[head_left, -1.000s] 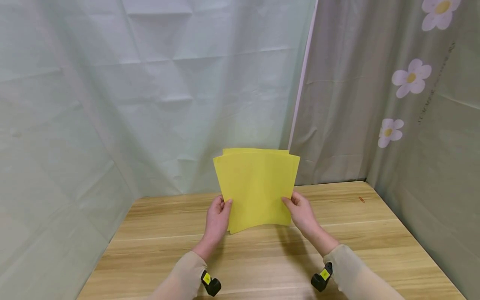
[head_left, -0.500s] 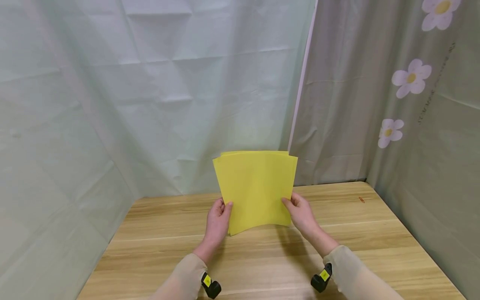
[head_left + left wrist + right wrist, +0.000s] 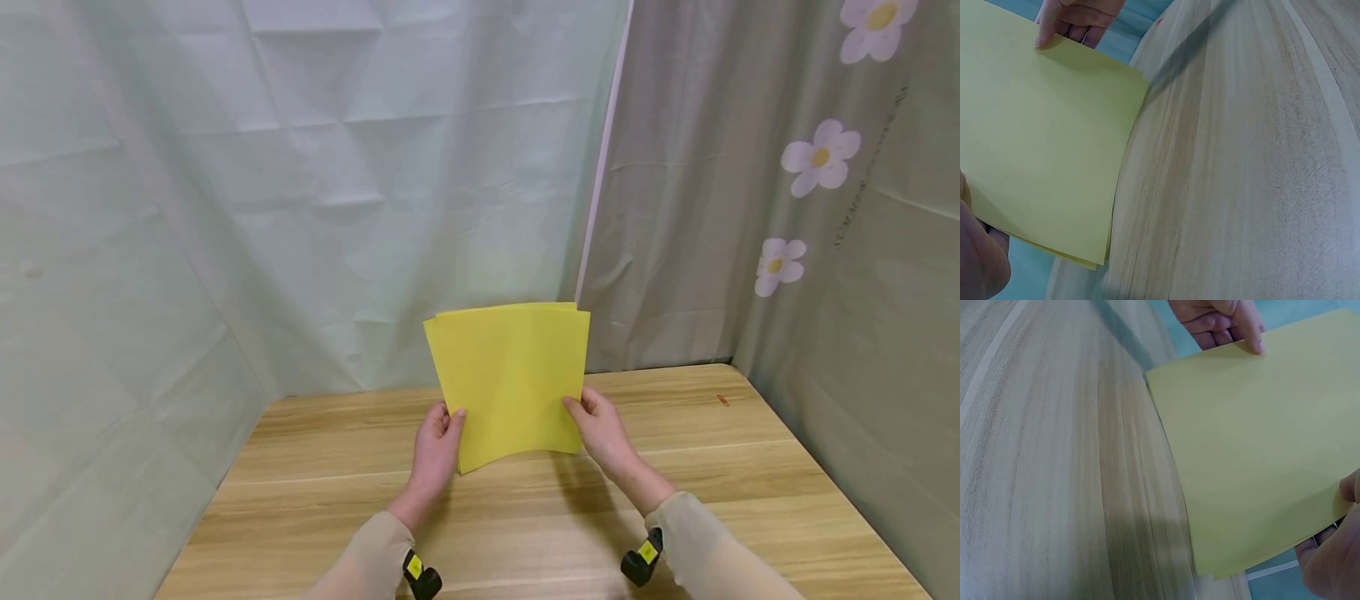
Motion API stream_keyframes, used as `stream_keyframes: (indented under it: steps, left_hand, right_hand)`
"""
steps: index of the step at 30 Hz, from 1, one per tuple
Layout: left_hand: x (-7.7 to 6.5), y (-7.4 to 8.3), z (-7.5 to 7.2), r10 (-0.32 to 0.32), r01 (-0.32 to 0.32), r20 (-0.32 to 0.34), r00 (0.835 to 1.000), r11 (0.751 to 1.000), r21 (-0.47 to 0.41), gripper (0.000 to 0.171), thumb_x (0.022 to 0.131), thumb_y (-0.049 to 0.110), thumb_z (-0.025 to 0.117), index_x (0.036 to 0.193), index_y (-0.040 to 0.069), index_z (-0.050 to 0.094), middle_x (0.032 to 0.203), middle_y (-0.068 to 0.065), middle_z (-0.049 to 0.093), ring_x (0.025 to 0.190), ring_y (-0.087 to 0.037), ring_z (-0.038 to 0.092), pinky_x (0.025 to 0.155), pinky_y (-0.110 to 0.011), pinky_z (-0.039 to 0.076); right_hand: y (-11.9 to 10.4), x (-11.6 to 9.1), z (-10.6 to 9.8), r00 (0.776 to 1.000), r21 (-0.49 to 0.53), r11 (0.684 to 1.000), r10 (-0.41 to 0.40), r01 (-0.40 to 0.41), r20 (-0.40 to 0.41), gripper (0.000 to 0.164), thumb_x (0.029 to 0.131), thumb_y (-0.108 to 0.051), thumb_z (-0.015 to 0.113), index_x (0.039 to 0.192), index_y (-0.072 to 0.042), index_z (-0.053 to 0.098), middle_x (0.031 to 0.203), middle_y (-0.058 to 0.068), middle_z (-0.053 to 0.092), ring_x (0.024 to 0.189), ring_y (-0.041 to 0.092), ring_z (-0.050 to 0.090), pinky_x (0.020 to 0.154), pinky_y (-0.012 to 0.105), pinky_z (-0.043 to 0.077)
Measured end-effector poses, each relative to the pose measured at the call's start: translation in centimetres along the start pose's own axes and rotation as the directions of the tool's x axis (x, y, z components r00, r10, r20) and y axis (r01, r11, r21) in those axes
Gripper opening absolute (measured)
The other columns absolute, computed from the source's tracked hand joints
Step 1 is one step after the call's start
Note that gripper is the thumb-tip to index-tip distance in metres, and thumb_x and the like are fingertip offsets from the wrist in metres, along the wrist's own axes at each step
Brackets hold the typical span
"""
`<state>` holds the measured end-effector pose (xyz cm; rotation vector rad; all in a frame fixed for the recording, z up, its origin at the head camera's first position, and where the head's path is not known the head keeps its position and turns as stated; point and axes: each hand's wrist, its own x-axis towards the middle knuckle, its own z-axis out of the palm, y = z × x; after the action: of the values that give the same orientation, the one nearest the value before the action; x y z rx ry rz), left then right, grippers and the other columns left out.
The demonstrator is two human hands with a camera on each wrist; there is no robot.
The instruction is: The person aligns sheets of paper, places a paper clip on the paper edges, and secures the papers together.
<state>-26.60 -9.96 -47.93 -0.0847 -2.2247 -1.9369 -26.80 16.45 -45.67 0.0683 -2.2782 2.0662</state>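
Several yellow sheets of paper (image 3: 513, 383) are held upright in a loose stack over the table, bowed along the bottom edge. My left hand (image 3: 437, 446) pinches their left edge, thumb on the near face and fingers behind. On the opposite edge my right hand (image 3: 604, 425) grips the same way. At the top the sheets sit slightly out of line with each other. In the left wrist view the paper's (image 3: 1054, 137) lower corners show more than one layer. The right wrist view has the paper (image 3: 1260, 444) close to the wooden surface; contact there I cannot tell.
A wooden table (image 3: 315, 483) spreads beneath both hands. A small orange-red paper clip (image 3: 722, 400) lies near its back right corner. Pale curtains (image 3: 360, 192) enclose the left and back, and a grey curtain with printed flowers (image 3: 821, 157) hangs at the right.
The sheets' upper edges have drawn closer into line, with the rear sheet showing less above the front one. My left hand has sunk slightly; both hands keep their hold.
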Motion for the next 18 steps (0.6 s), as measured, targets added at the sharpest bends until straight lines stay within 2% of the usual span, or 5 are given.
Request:
stream_keyframes:
  steps: [5, 8, 13, 18]
  left_hand:
    - [-0.01, -0.39, 0.13, 0.004, -0.004, -0.011, 1.000, 1.000, 0.017, 0.028, 0.108, 0.021, 0.056, 0.124, -0.001, 0.060, 0.101, -0.014, 0.072, 0.088, -0.023, 0.064, 0.071, -0.034, 0.054]
    - [0.00, -0.57, 0.21, -0.002, 0.002, -0.006, 1.000, 1.000, 0.015, 0.030, 0.108, 0.022, 0.055, 0.126, -0.001, 0.059, 0.106, -0.014, 0.072, 0.092, -0.022, 0.064, 0.074, -0.034, 0.055]
    - [-0.03, -0.44, 0.25, -0.016, 0.016, 0.027, 1.000, 1.000, -0.018, 0.035, 0.110, 0.022, 0.051, 0.135, -0.002, 0.052, 0.118, -0.019, 0.069, 0.105, -0.029, 0.066, 0.087, -0.045, 0.056]
    - [-0.07, -0.56, 0.31, -0.020, 0.020, 0.044, 0.999, 1.000, -0.018, 0.035, 0.110, 0.022, 0.049, 0.136, -0.001, 0.050, 0.116, -0.019, 0.069, 0.103, -0.030, 0.066, 0.085, -0.045, 0.055]
  right_hand:
    - [-0.11, -0.01, 0.08, 1.000, -0.007, 1.000, 0.029, -0.029, -0.005, 0.034, 0.109, -0.016, 0.051, 0.134, 0.005, 0.060, 0.121, 0.024, 0.067, 0.110, 0.042, 0.065, 0.092, 0.056, 0.054]
    - [-0.02, -0.08, 0.14, 1.000, -0.001, 1.000, 0.027, -0.027, -0.009, 0.033, 0.109, -0.017, 0.052, 0.133, 0.004, 0.061, 0.120, 0.023, 0.068, 0.108, 0.040, 0.065, 0.090, 0.055, 0.054]
    - [0.58, -0.06, 0.28, 1.000, 0.027, 1.000, 0.008, -0.008, -0.029, 0.033, 0.108, -0.020, 0.053, 0.131, 0.002, 0.062, 0.117, 0.020, 0.068, 0.102, 0.036, 0.067, 0.087, 0.054, 0.055]
    - [0.85, 0.03, 0.57, 0.998, 0.036, 0.999, 0.006, -0.003, -0.067, 0.030, 0.105, -0.013, 0.053, 0.129, 0.002, 0.063, 0.114, 0.020, 0.068, 0.096, 0.030, 0.067, 0.082, 0.048, 0.057]
